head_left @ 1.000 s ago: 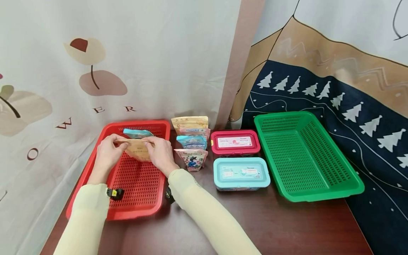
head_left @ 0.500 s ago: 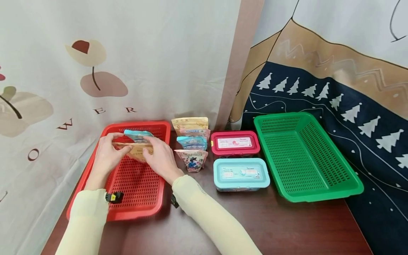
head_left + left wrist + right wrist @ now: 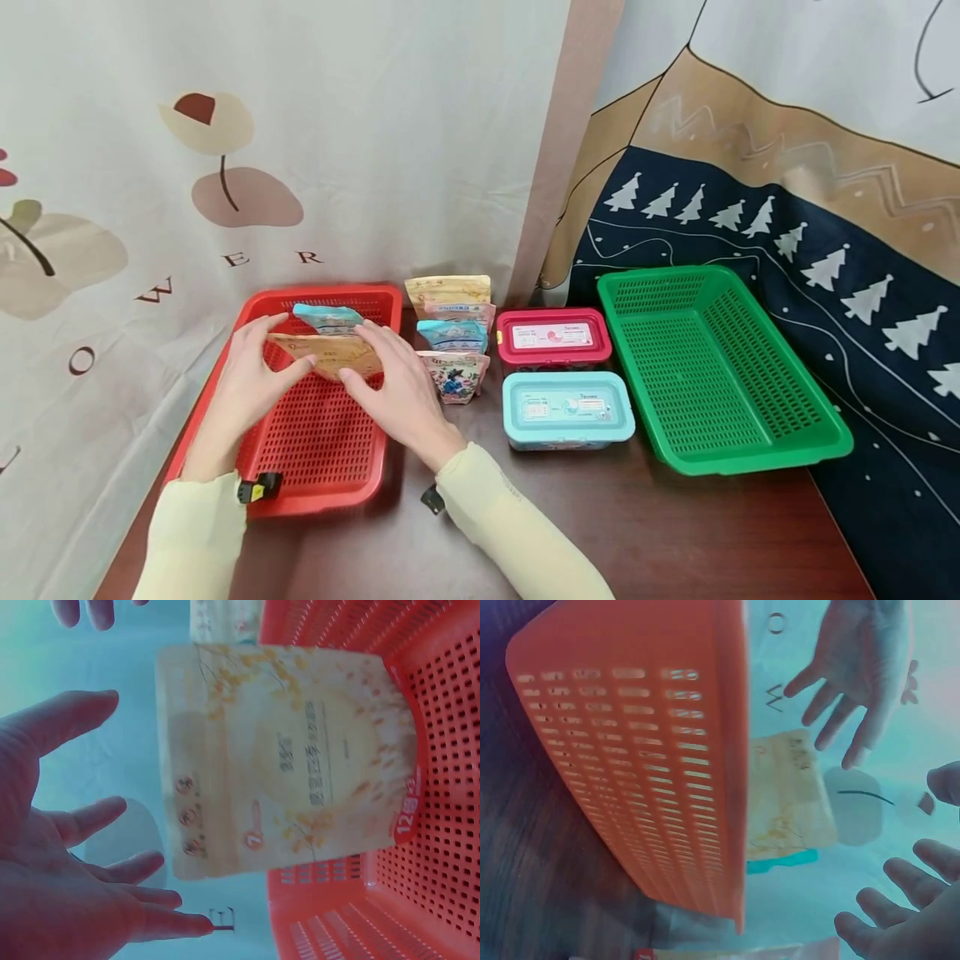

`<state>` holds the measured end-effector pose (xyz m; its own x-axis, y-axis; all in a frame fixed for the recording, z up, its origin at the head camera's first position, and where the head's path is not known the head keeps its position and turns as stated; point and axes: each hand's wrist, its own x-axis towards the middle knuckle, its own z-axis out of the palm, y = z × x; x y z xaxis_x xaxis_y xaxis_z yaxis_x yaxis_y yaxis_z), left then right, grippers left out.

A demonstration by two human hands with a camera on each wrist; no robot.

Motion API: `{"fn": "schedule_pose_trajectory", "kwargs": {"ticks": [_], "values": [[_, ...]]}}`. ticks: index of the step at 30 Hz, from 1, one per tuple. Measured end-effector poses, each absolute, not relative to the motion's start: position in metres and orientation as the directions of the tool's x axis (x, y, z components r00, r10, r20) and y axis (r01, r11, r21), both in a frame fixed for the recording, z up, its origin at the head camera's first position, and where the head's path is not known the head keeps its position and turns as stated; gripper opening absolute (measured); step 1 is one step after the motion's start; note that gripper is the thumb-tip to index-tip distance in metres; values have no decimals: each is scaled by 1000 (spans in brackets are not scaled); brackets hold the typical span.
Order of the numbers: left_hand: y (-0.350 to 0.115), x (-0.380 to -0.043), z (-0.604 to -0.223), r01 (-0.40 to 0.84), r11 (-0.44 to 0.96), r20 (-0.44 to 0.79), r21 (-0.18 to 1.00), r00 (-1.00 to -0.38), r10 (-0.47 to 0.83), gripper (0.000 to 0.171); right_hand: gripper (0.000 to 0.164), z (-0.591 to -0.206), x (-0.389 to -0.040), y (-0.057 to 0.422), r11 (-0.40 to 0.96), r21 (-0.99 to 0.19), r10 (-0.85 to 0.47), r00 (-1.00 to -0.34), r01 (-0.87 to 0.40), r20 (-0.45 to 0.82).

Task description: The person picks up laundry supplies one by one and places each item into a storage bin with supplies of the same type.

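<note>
A tan stand-up pouch [image 3: 327,355] with yellow floral print stands in the red basket [image 3: 322,503], in front of a blue pouch [image 3: 327,317]. My left hand [image 3: 242,390] is spread at the tan pouch's left side; the left wrist view has its fingers apart from the pouch [image 3: 292,761]. On the other side, my right hand [image 3: 401,396] has its fingers extended near the pouch's top right corner. In the right wrist view the tan pouch [image 3: 787,796] rises above the basket's rim, with a gap to the right hand [image 3: 915,907]. Neither hand holds anything.
Right of the red basket stands a row of pouches: yellow [image 3: 447,289], pink, blue [image 3: 454,335] and a pink one [image 3: 455,377] in front. Beside them sit a magenta-lidded box [image 3: 555,335] and a light-blue-lidded box [image 3: 568,407]. A green basket [image 3: 720,375] lies farther right. Curtains hang behind.
Both hands have let go of the tan pouch's top edge and moved apart, drawing back slightly toward the person. The pouch has settled lower in the red basket, in front of the blue one.
</note>
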<state>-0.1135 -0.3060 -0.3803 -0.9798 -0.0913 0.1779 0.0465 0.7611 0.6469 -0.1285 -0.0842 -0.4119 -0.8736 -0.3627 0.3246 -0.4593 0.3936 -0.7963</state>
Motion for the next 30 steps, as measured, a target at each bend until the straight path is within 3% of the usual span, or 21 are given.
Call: {"fn": "schedule_pose_trajectory", "kwargs": {"ticks": [9,22,30], "values": [[-282,-101,-374,110,732,250,673,-965,-85,74,66,-413,-114,-51,381,-801,-309,-880,-462,360],[-245,-87,-378,79,727,220,682,-970,-102,70,73,-419,-110,-6,337,-740,-255,-813,-582,523],[-227,-81,-383,84,711,218,699,-971,-100,75,75,-425,-110,21,364,-740,-203,-824,-565,529]]}}
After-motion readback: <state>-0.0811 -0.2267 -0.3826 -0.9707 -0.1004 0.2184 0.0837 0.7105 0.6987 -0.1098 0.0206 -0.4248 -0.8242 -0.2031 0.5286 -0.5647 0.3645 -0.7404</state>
